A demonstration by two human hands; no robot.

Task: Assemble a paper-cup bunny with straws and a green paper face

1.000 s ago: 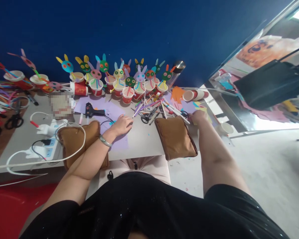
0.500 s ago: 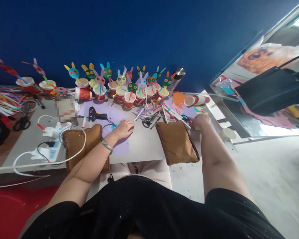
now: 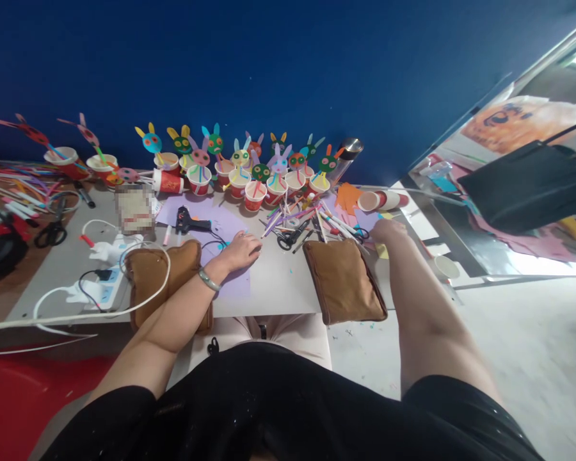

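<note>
My left hand (image 3: 242,250) rests on the table at the edge of a sheet of purple paper (image 3: 237,282), its fingers loosely bent and nothing seen in them. A black glue gun (image 3: 192,221) lies to its left. At the right end of the table, my right hand (image 3: 388,232) reaches down among paper pieces. Its fingers point away and are mostly hidden, so their grip cannot be made out. A piece of yellow paper (image 3: 382,251) shows just below that hand. Markers and scissors (image 3: 288,239) lie in a pile between the two hands.
Red paper cups (image 3: 255,197) with colourful paper rabbits stand along the blue wall. Two brown cushions (image 3: 343,282) lie on the table's front edge. A white power strip (image 3: 109,288) with cables is on the left. Stacked cups (image 3: 381,200) lie near a metal-topped bottle (image 3: 348,153).
The view has shifted slightly. My right hand has moved a little among the papers, and a yellow piece now shows below it. My left hand stays in place on the table.
</note>
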